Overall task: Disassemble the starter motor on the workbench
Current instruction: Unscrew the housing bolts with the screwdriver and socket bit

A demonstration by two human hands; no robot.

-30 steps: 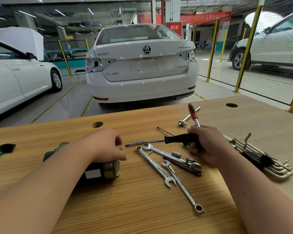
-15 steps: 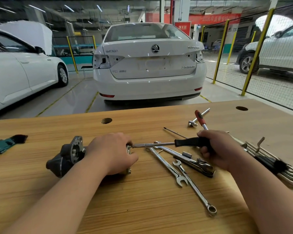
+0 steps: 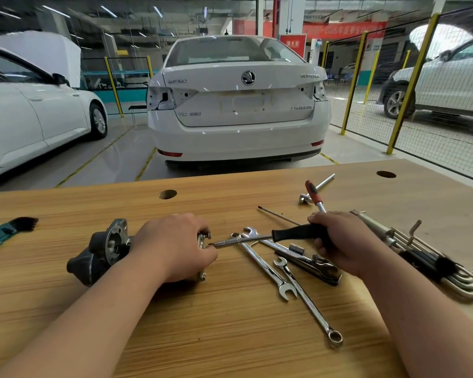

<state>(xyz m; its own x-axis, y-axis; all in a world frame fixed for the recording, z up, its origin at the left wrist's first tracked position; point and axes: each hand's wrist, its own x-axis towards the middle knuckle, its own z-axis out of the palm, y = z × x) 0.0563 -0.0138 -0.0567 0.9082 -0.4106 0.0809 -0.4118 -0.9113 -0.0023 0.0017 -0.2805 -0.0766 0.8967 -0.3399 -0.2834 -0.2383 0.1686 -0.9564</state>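
L hand (image 3: 175, 246) curls over starter motor (image 3: 101, 252), which lies on its side left-centre on workbench (image 3: 230, 336). R hand (image 3: 342, 241) grips screwdriver (image 3: 298, 232) by its handle, tip at motor's right end by L fingers. Wrenches (image 3: 268, 266) fan out under shaft toward near side; hex keys (image 3: 448, 271) by right edge.

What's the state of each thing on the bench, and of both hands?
starter motor, lying on its side on the workbench
left hand, gripping the motor's body
right hand, gripping the screwdriver handle
screwdriver, level, tip at the motor's end
wrenches, lying loose, overlapping
hex keys, bundled in holder
left car's hood, raised
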